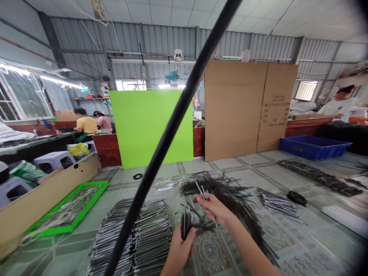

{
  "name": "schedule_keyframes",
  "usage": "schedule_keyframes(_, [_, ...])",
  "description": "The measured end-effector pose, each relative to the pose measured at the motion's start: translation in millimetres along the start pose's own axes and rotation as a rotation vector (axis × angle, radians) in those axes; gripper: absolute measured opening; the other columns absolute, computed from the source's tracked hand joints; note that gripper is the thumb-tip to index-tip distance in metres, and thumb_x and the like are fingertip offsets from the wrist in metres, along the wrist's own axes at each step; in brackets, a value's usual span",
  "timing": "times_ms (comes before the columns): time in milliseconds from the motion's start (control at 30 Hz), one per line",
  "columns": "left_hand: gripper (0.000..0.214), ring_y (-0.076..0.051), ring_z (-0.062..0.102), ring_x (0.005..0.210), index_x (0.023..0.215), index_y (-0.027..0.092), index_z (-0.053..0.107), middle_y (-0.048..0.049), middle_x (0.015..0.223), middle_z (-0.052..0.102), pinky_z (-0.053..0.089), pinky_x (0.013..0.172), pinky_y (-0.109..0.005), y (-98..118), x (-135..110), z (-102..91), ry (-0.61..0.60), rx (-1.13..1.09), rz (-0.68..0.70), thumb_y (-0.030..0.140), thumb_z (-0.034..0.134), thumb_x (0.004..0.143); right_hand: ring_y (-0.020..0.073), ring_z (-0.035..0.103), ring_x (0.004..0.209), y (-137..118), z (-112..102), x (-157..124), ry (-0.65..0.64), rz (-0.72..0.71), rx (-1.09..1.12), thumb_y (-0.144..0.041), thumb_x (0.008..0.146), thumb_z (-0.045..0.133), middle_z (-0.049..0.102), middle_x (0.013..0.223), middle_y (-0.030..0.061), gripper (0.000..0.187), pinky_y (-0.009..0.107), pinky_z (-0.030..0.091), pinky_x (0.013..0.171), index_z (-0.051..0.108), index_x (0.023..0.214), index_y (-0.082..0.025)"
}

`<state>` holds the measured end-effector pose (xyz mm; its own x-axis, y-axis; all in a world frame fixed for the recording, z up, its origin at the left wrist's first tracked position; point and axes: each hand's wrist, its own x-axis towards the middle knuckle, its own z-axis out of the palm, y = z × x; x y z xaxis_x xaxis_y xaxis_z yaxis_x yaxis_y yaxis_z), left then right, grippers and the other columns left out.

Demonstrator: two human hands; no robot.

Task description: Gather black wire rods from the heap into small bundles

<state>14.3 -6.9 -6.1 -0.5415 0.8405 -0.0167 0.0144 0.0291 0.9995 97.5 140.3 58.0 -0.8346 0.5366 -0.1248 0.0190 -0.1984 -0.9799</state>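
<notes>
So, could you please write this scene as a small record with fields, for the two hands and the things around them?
place: tiled workshop floor
left hand: closed around a bundle of dark rods, held upright
right hand: pinches a few silver-tipped rods
beyond the hands: tangled pile of dark rods
left of the hands: neat rod stack
far left: green tray with rods inside
far right: blue crate
close to the camera: black pole, slanting across the view
background: people at benches

dark rod bundle [186,223] upright, thin rods [201,190] tilted
</notes>
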Motion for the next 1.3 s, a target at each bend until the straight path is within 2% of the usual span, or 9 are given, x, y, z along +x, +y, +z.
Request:
schedule_keyframes(167, [0.065, -0.006, 0.029, 0.032, 0.08, 0.017, 0.042, 0.0103, 0.04, 0.034, 0.023, 0.033, -0.018, -3.5, 2.9, 0.3, -0.036, 0.02, -0.009, 0.078, 0.047, 0.057, 0.0019, 0.02, 0.032, 5.7, 25.2, -4.9, -0.022, -0.017, -0.268, -0.049, 0.06, 0.069, 0.031, 0.04, -0.0112, 0.042, 0.017, 0.014, 0.029, 0.055, 0.077, -0.013])
schedule_keyframes(300, [0.064, -0.006, 0.03, 0.033, 0.082, 0.016, 0.043, 0.0101, 0.042, 0.035, 0.024, 0.033, -0.018, -4.1, 2.2, 0.2, -0.066, 0.035, 0.006, 0.076, 0.047, 0.059, 0.0018, 0.018, 0.031, 5.7, 25.6, -0.7, 0.036, -0.051, -0.213, -0.049, 0.061, 0.067, 0.028, 0.039, -0.0123, 0.039, 0.016, 0.013, 0.028, 0.05, 0.073, -0.015])
schedule_keyframes(433, [0.058, -0.005, 0.032, 0.035, 0.08, 0.016, 0.044, 0.0092, 0.044, 0.036, 0.024, 0.034, -0.018, -3.8, 1.5, 0.7, -0.12, 0.075, 0.012, 0.072, 0.048, 0.063, 0.0013, 0.017, 0.032, 5.6, 17.3, 7.4, 0.203, -0.197, 0.057, -0.061, 0.064, 0.057, 0.037, 0.049, -0.0105, 0.046, 0.015, 0.011, 0.029, 0.04, 0.076, -0.02])
schedule_keyframes(600, [0.057, -0.005, 0.032, 0.036, 0.078, 0.017, 0.043, 0.0087, 0.045, 0.037, 0.025, 0.035, -0.018, -1.4, -0.7, 1.3, -0.132, 0.082, -0.006, 0.072, 0.048, 0.064, 0.0032, 0.021, 0.031, 7.2, -0.1, 15.9, 0.451, -0.387, 0.089, -0.07, 0.066, 0.047, 0.043, 0.054, -0.0084, 0.051, 0.017, 0.014, 0.029, 0.035, 0.08, -0.022])
schedule_keyframes(733, [0.058, -0.006, 0.032, 0.035, 0.08, 0.017, 0.043, 0.0089, 0.044, 0.037, 0.025, 0.034, -0.018, -1.2, -0.9, 0.4, -0.112, 0.078, -0.031, 0.072, 0.049, 0.063, 0.0045, 0.018, 0.034, 6.2, 0.1, 9.7, 0.276, -0.229, -0.133, -0.068, 0.069, 0.046, 0.029, 0.045, -0.0107, 0.049, 0.017, 0.015, 0.032, 0.043, 0.079, -0.02])
schedule_keyframes(833, [0.06, -0.006, 0.032, 0.035, 0.085, 0.016, 0.044, 0.0088, 0.045, 0.038, 0.025, 0.034, -0.019, -1.6, 0.1, -0.3, -0.114, 0.058, -0.022, 0.071, 0.05, 0.063, 0.0051, 0.027, 0.041, 3.6, 10.9, 0.5, 0.036, -0.195, -0.41, -0.054, 0.071, 0.055, 0.034, 0.048, -0.0078, 0.041, 0.018, 0.021, 0.038, 0.055, 0.078, -0.014])
schedule_keyframes(900, [0.061, -0.007, 0.032, 0.035, 0.088, 0.016, 0.044, 0.009, 0.044, 0.037, 0.025, 0.034, -0.019, -1.3, 0.6, 0.0, -0.115, 0.046, -0.028, 0.071, 0.05, 0.062, 0.0061, 0.032, 0.046, 2.2, 17.7, -4.0, -0.028, -0.226, -0.526, -0.044, 0.07, 0.059, 0.039, 0.05, -0.0058, 0.033, 0.019, 0.024, 0.044, 0.06, 0.077, -0.012])
schedule_keyframes(1100, [0.052, -0.007, 0.032, 0.035, 0.086, 0.015, 0.047, 0.0086, 0.045, 0.037, 0.026, 0.035, -0.019, -1.2, 0.7, 0.8, -0.125, 0.064, -0.01, 0.063, 0.052, 0.068, 0.0076, 0.038, 0.052, 2.0, 23.8, -5.2, 0.05, -0.242, -0.485, -0.033, 0.066, 0.062, 0.046, 0.053, -0.0038, 0.024, 0.02, 0.03, 0.049, 0.063, 0.074, -0.01])
schedule_keyframes(1300, [0.039, -0.008, 0.035, 0.039, 0.092, 0.014, 0.053, 0.0066, 0.046, 0.04, 0.029, 0.04, -0.02, -3.6, 0.8, -2.3, -0.125, 0.099, 0.026, 0.049, 0.052, 0.075, 0.004, 0.028, 0.038, -1.2, 27.0, -6.8, 0.08, -0.115, -0.306, -0.04, 0.062, 0.066, 0.039, 0.045, -0.0073, 0.03, 0.018, 0.019, 0.036, 0.062, 0.073, -0.012])
